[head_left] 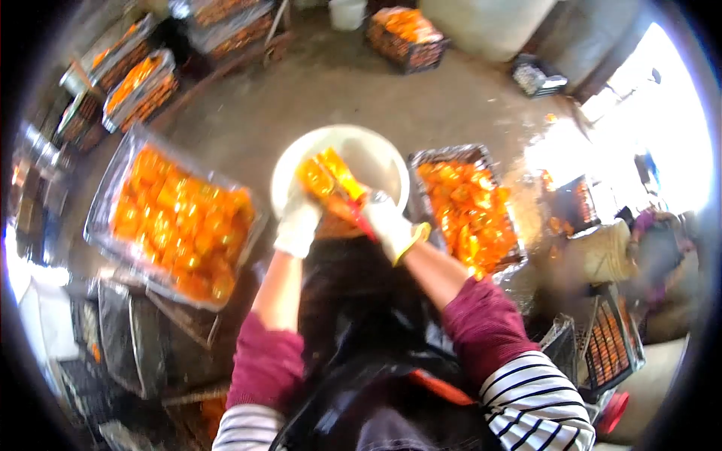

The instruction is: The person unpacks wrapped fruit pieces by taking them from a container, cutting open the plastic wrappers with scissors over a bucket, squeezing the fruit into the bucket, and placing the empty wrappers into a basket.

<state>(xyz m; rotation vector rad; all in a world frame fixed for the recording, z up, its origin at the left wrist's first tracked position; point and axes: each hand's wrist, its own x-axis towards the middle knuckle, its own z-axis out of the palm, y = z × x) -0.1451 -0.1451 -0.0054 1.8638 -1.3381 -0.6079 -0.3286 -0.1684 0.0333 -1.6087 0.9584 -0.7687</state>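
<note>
Over a white bucket point(383, 154), both my gloved hands meet around an orange-yellow piece point(320, 177), perhaps a pepper. My left hand point(299, 224) is wrapped round its left side. In my right hand point(385, 222) is a thin red-handled tool point(361, 219), its working end against the orange piece. Part of the bucket's inside is hidden behind my hands. To the left, a plastic-lined crate point(109, 203) holds many glossy orange pieces point(180, 225). A dark crate point(481, 156) of similar pieces point(466, 214) stands to the right of the bucket.
Another filled crate point(410, 52) and a small white bucket point(347, 13) stand at the back. Stacked crates point(141, 89) line the upper left. On the right are a pale bucket point(605, 252), a blurred person point(662, 248) and black crates point(608, 342).
</note>
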